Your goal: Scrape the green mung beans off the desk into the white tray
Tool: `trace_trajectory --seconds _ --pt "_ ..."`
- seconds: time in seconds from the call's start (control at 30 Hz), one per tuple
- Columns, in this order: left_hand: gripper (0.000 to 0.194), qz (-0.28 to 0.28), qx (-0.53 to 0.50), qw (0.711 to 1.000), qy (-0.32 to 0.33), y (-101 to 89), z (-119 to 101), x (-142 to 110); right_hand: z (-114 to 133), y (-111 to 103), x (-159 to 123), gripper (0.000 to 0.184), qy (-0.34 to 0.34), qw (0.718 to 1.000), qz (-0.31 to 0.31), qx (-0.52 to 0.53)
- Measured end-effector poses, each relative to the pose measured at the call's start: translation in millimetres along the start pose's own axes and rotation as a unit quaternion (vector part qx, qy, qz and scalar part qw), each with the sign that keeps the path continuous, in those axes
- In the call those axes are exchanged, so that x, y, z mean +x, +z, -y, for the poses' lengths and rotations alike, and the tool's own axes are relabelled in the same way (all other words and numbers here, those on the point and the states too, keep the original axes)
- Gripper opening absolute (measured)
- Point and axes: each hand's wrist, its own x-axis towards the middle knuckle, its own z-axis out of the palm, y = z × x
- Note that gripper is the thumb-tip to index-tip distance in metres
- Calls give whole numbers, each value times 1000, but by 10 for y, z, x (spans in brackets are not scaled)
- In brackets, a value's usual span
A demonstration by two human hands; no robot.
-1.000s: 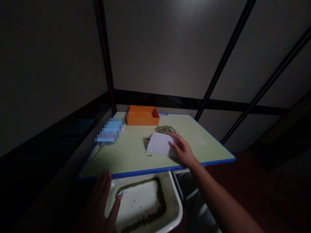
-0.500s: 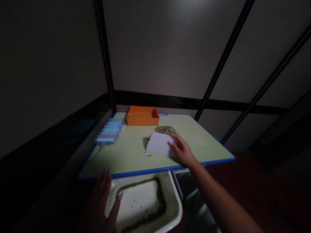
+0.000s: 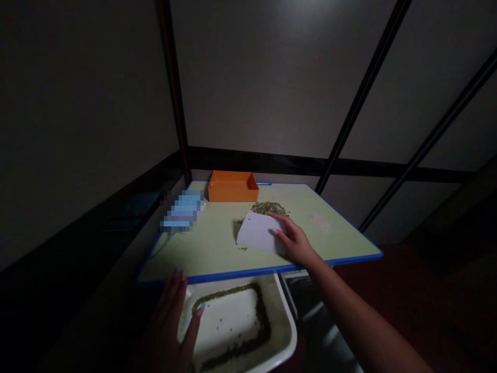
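Note:
In my right hand (image 3: pixel 298 244) is a thin white scraper (image 3: pixel 257 233), thumb on its near face and fingers over the top edge. It leans low over the table, just in front of a pile of small green beans (image 3: pixel 269 208). A few loose beans lie by its left corner. My left hand (image 3: pixel 169 321) is at the left side of a white basin (image 3: pixel 288 336) below the table's front edge. Its thumb reaches inside the rim and its fingers run along the outside, partly lost in shadow. Green beans line the basin's bottom edges, with several scattered across the middle.
The pale green table (image 3: pixel 209 248) has a blue edge. An orange open box (image 3: pixel 233 194) stands at the back left. A blurred light-blue item (image 3: pixel 182 211) with a white cord lies on the left. Pale residue (image 3: pixel 320 223) marks the right side. Panelled walls stand behind.
The whole view has shifted slightly, so things appear a little farther right. The scraper and both hands keep nearly the same places relative to the table and basin.

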Motion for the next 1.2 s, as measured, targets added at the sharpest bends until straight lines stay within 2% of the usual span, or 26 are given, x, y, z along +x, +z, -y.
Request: trace_trajectory --seconds 0.23,0.43,1.2 --pt "66 -7 0 1000 5 -29 -16 44 1 4 -9 41 -7 1000 1 -23" --pt "66 -26 8 999 29 -40 -29 63 50 -4 -4 43 -42 997 10 -63" --pt "65 26 -39 998 -40 4 0 -21 75 -26 -3 48 -97 989 47 -98"
